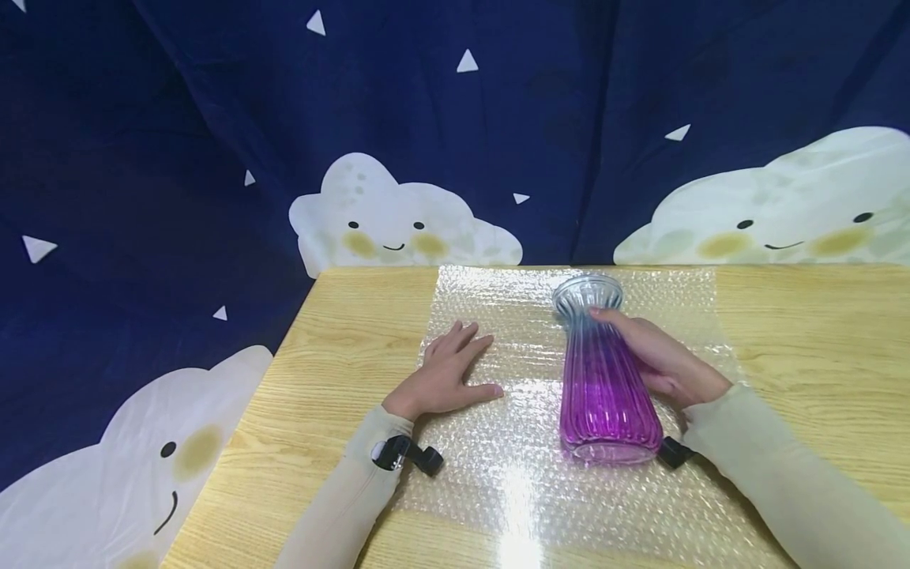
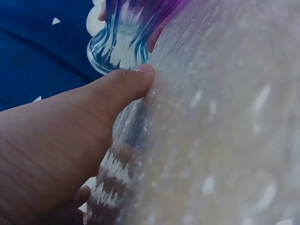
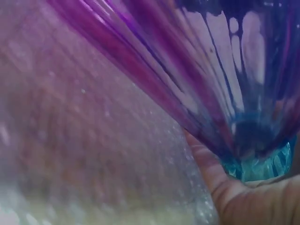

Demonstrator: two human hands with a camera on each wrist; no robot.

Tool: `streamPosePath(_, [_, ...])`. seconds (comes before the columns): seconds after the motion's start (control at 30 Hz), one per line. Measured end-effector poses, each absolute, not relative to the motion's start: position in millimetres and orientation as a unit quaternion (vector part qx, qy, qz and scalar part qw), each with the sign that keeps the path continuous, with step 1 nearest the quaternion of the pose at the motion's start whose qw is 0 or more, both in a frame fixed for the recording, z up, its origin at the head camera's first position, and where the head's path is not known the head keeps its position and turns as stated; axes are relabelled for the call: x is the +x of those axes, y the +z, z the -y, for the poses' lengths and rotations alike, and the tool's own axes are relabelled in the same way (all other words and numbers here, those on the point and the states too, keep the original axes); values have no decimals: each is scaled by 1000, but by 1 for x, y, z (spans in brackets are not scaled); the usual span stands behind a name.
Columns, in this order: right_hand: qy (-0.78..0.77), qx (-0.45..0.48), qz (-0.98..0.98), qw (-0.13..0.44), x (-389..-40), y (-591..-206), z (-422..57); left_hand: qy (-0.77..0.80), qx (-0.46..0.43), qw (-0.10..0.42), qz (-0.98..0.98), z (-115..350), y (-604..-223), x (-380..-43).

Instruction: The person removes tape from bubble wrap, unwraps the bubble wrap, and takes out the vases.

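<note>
A ribbed glass vase [image 1: 607, 387], purple at the base and fading to clear blue at its flared rim, lies tilted over a sheet of bubble wrap [image 1: 526, 442], rim toward the back. My right hand [image 1: 668, 359] grips its neck from the right side, thumb on top; the other fingers are mostly hidden behind the glass. In the right wrist view the vase [image 3: 225, 70] fills the upper right, above the hand [image 3: 243, 201]. My left hand [image 1: 444, 375] rests on the left part of the wrap with fingers spread. Its thumb lies on the wrap [image 2: 211, 131] in the left wrist view.
The wrap lies on a light wooden table [image 1: 334, 340] that reaches back to a dark blue curtain [image 1: 426, 103] with white clouds and triangles. Black wrist cameras [image 1: 408, 454] are strapped over both pale sleeves [image 1: 782, 466].
</note>
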State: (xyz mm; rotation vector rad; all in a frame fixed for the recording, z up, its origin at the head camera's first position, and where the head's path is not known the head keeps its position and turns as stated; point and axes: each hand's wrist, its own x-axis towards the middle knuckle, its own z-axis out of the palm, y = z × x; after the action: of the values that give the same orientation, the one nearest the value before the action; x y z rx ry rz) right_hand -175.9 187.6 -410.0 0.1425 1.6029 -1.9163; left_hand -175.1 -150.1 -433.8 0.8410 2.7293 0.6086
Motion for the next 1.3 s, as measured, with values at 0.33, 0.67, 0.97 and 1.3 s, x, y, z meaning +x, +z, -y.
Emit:
streamPosePath(0.33, [-758, 55, -567, 319, -177, -413, -189, 208, 289, 113, -928, 150, -433, -176])
streamPosePath(0.67, [-767, 56, -557, 314, -175, -414, -190, 192, 285, 120, -931, 151, -433, -177])
streamPosePath(0.97, [-773, 62, -546, 317, -173, -414, -191, 186, 286, 122, -932, 150, -434, -177])
streamPosePath(1.3, [-775, 58, -536, 329, -172, -414, -193, 185, 289, 120, -932, 150, -433, -177])
